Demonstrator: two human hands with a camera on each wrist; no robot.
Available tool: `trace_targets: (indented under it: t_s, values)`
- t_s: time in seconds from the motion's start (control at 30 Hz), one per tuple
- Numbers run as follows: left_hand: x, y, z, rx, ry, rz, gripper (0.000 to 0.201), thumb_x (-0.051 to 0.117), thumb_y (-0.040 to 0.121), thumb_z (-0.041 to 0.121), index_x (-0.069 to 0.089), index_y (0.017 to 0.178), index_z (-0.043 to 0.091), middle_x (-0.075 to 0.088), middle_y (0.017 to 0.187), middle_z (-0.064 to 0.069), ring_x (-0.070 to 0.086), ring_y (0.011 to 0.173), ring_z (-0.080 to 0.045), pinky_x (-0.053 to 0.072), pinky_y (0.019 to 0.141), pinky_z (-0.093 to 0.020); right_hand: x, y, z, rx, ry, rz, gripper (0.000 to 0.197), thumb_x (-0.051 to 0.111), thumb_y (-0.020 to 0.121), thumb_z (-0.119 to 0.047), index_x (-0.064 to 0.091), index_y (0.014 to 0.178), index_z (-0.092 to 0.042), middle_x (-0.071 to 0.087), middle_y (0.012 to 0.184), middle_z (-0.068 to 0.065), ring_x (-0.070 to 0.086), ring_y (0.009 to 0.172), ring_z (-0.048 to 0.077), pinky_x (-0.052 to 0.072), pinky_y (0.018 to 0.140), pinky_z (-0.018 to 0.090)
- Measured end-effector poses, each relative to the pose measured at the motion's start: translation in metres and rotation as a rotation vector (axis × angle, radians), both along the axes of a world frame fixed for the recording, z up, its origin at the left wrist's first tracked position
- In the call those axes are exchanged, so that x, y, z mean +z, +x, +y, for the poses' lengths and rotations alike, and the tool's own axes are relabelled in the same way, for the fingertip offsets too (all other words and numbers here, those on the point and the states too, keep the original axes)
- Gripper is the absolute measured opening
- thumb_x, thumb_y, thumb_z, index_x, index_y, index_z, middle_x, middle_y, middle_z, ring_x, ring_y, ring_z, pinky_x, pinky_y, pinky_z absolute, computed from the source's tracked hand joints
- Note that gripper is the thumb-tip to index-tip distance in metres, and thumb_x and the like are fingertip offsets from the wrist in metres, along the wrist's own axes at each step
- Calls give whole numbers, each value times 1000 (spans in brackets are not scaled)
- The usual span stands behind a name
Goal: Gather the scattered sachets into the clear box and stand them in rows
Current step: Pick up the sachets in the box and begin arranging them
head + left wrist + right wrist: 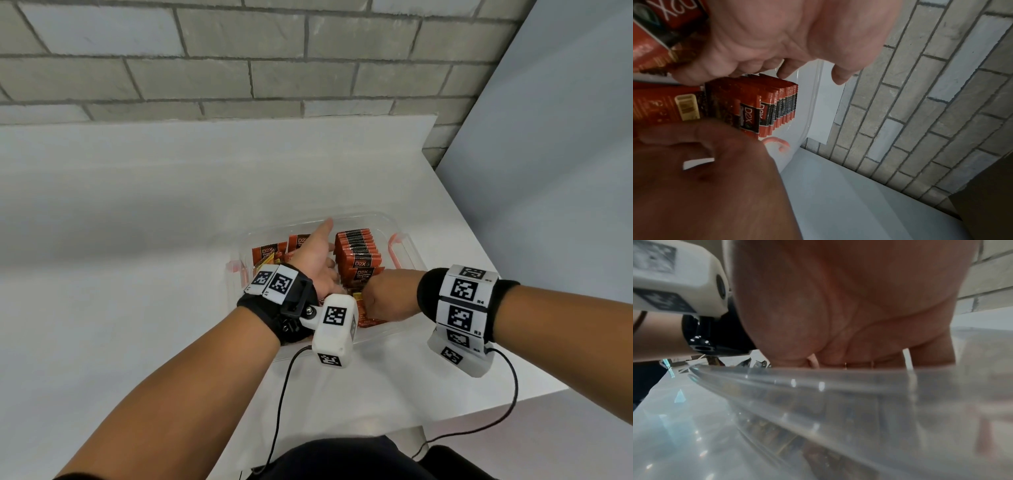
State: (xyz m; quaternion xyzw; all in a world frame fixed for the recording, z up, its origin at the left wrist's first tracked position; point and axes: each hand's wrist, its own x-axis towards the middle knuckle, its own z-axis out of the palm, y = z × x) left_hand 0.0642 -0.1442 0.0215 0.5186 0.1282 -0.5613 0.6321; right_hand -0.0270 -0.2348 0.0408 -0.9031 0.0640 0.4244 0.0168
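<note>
A clear box (409,245) stands on the white table (137,240). Inside, toward its right, a row of orange-red sachets (356,248) stands upright. Loose sachets (269,254) lie flat in the left part. My left hand (329,245) is in the box, thumb stretched toward the far rim, relaxed fingers against the row's left side. In the left wrist view those fingertips (785,72) hover at the top of the row (766,107). My right hand (378,294) dips in at the row's near end; its fingers are hidden behind the box rim (818,378).
Pink clips sit on the box's right (394,251) and left (236,269) sides. A grey brick wall (239,61) backs the table, and the table's right edge (479,246) runs close to the box. Cables hang from both wrist cameras.
</note>
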Motion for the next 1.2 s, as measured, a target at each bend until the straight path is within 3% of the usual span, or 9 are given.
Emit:
trace_targets:
  t_s: [0.1, 0.3, 0.47, 0.57, 0.67, 0.8, 0.9, 1.07, 1.2]
  values:
    - [0, -2, -2, 40, -18, 3, 75, 43, 95, 56, 18, 152, 14, 10, 160, -17, 16, 144, -42, 16, 108, -68, -2, 3, -3, -57, -27, -58, 29, 42, 98, -23, 47, 71, -15, 47, 70, -2, 51, 80, 21, 39, 70, 27]
    - [0, -3, -6, 98, -39, 39, 77, 42, 97, 53, 9, 154, 12, 5, 159, -20, 15, 143, -45, 14, 112, -66, -5, 3, -4, -94, 0, -127, 8, 45, 96, -18, 52, 96, -14, 47, 75, -2, 50, 79, 20, 37, 60, 22]
    - [-5, 1, -7, 123, -26, 73, 77, 45, 96, 54, 13, 153, 12, 2, 160, -20, 10, 143, -47, 11, 109, -67, -10, 2, -6, -110, 11, -146, 21, 47, 96, -18, 56, 113, -10, 55, 96, 3, 52, 84, 19, 40, 69, 26]
    - [-8, 1, -8, 123, -10, 84, 79, 45, 95, 54, 13, 153, 12, 2, 160, -20, 11, 143, -47, 11, 109, -68, -11, 3, -4, -75, -20, -109, 18, 48, 96, -16, 58, 109, -9, 58, 92, 5, 53, 79, 19, 41, 69, 26]
    - [-9, 1, -8, 121, -3, 90, 77, 45, 96, 53, 13, 153, 12, 4, 160, -20, 14, 143, -47, 11, 110, -67, -13, 7, -1, -48, -72, -77, 17, 52, 94, -18, 58, 108, -9, 50, 76, 1, 52, 75, 18, 42, 70, 25]
    - [-11, 1, -9, 106, 1, 95, 76, 44, 96, 52, 14, 152, 11, 6, 159, -21, 16, 142, -47, 12, 111, -66, -19, 9, 3, -33, -68, -81, 40, 62, 90, -31, 55, 122, -9, 63, 107, 6, 60, 95, 21, 48, 82, 26]
    - [-12, 3, -8, 94, -1, 99, 76, 43, 96, 53, 13, 153, 11, 7, 159, -21, 18, 141, -49, 13, 112, -66, -21, 11, 8, -7, -74, -54, 45, 61, 90, -34, 53, 127, -10, 62, 117, 7, 61, 106, 21, 49, 90, 28]
    - [-13, 4, -8, 76, 5, 100, 76, 43, 96, 53, 12, 153, 13, 8, 159, -22, 19, 141, -49, 13, 111, -66, -22, 15, 9, 10, -114, -29, 49, 64, 88, -39, 53, 128, -12, 62, 117, 6, 61, 105, 21, 50, 91, 29]
    - [-11, 3, -8, 32, 1, 89, 73, 40, 98, 52, 15, 153, 11, 21, 155, -25, 25, 139, -48, 14, 110, -65, -25, 14, 10, 40, -135, -18, 44, 60, 91, -40, 56, 124, -12, 63, 114, 5, 61, 103, 21, 49, 86, 28]
